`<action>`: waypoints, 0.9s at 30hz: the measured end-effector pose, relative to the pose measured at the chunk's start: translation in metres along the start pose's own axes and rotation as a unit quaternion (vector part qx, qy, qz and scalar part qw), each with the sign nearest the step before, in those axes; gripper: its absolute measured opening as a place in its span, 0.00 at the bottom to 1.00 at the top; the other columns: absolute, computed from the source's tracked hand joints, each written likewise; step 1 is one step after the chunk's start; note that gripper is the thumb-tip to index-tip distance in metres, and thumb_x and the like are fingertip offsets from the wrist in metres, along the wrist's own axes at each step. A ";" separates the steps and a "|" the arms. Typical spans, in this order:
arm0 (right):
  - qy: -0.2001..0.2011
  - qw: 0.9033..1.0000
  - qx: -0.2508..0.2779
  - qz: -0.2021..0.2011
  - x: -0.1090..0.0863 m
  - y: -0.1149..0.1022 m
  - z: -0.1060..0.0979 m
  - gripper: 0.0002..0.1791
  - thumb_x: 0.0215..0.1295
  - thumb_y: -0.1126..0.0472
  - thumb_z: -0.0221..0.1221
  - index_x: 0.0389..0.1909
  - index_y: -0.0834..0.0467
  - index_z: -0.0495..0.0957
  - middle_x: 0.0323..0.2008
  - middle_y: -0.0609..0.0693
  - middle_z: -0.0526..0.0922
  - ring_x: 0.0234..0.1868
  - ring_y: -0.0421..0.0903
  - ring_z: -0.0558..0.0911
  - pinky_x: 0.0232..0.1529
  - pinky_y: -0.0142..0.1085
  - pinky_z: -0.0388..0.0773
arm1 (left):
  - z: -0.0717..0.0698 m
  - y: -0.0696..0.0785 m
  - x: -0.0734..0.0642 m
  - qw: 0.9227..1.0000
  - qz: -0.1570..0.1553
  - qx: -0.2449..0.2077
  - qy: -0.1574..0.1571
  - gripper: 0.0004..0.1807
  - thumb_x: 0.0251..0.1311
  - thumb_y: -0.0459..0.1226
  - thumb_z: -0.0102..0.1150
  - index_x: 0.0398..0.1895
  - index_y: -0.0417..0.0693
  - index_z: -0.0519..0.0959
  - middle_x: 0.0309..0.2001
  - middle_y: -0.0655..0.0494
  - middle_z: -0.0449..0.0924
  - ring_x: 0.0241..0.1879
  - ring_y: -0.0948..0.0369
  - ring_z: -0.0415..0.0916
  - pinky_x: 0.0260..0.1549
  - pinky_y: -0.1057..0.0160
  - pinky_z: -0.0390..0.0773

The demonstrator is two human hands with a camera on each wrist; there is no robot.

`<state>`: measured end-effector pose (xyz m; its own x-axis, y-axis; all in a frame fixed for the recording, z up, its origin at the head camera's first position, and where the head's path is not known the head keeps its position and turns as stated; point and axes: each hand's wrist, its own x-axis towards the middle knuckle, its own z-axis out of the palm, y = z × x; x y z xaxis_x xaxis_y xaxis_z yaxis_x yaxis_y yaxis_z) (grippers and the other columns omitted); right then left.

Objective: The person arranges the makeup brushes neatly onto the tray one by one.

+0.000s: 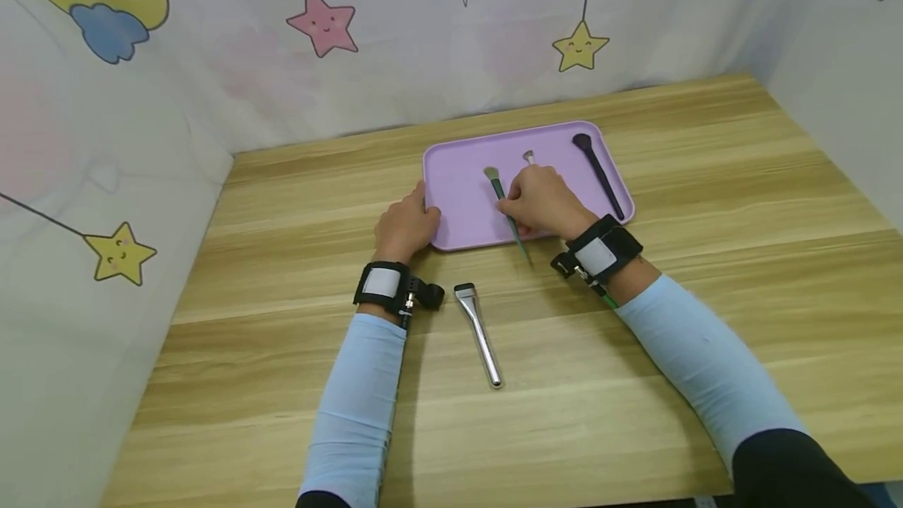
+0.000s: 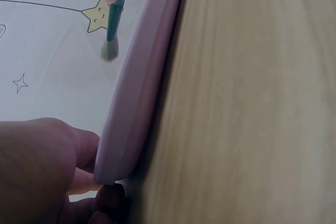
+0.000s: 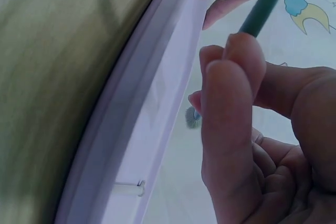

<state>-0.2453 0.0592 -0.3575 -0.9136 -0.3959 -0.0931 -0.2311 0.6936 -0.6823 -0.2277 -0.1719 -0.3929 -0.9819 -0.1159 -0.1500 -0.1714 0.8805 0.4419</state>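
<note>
My left hand [image 1: 407, 226] grips the left side of the lilac tray [image 1: 462, 214] near its front corner, thumb and fingers at the rim. Over the tray's front half, my right hand [image 1: 546, 198] pinches a green makeup brush [image 1: 498, 186] by the handle. Its pale bristles point to the back, and the handle's thin end reaches past the front rim. A small light-handled brush [image 1: 531, 157] lies in the tray, mostly hidden behind my right hand. Along the tray's right side rests a black makeup brush [image 1: 599, 175], dark head toward the back.
On the wooden table [image 1: 282, 281], in front of the tray, lies a flat-headed brush with a silver handle [image 1: 481, 339], between my forearms. A white curtain [image 1: 423, 61] printed with stars hangs behind the table's back edge.
</note>
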 end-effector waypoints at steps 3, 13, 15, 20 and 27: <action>0.004 1.000 -0.013 0.007 0.006 0.000 0.002 0.14 0.67 0.58 0.65 0.28 0.64 0.86 0.13 0.51 0.81 0.15 0.45 0.82 0.17 0.31 0.69 | 0.000 -0.001 0.001 1.000 -0.006 0.002 -0.001 0.37 0.69 0.48 0.43 0.81 0.54 0.54 0.72 0.47 0.67 0.52 0.45 0.75 0.48 0.45 0.73; 0.031 0.997 -0.040 0.055 0.024 0.002 0.006 0.10 0.62 0.58 0.65 0.33 0.63 0.87 0.16 0.50 0.83 0.18 0.44 0.83 0.38 0.44 0.77 | 0.002 0.000 -0.002 1.000 -0.003 0.003 0.000 0.36 0.70 0.47 0.43 0.81 0.55 0.54 0.72 0.48 0.67 0.57 0.43 0.74 0.50 0.44 0.73; 0.042 0.996 -0.046 0.061 0.025 0.003 0.007 0.11 0.64 0.57 0.66 0.33 0.63 0.86 0.17 0.50 0.83 0.18 0.44 0.83 0.37 0.45 0.76 | 0.003 0.001 -0.002 1.000 -0.002 0.004 -0.002 0.36 0.70 0.47 0.43 0.81 0.55 0.54 0.72 0.48 0.66 0.58 0.43 0.74 0.50 0.44 0.72; 0.068 0.993 -0.073 0.056 0.026 0.004 0.008 0.14 0.64 0.55 0.67 0.26 0.61 0.81 0.21 0.52 0.80 0.23 0.48 0.79 0.30 0.43 0.71 | 0.006 0.002 0.000 1.000 0.003 0.005 -0.002 0.36 0.69 0.48 0.43 0.81 0.55 0.54 0.72 0.48 0.67 0.59 0.43 0.74 0.50 0.44 0.72; 0.037 0.990 -0.126 0.047 0.023 -0.001 0.007 0.08 0.58 0.60 0.65 0.30 0.61 0.77 0.34 0.57 0.78 0.34 0.55 0.76 0.42 0.51 0.69 | 0.003 0.002 0.001 1.000 -0.001 0.014 0.010 0.36 0.69 0.48 0.43 0.81 0.56 0.56 0.71 0.47 0.68 0.53 0.44 0.76 0.47 0.45 0.74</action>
<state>-0.2632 0.0454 -0.3647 -0.9548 -0.2837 -0.0887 -0.2111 0.8573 -0.4696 -0.2292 -0.1693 -0.3946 -0.9832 -0.1257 -0.1327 -0.1705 0.8925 0.4176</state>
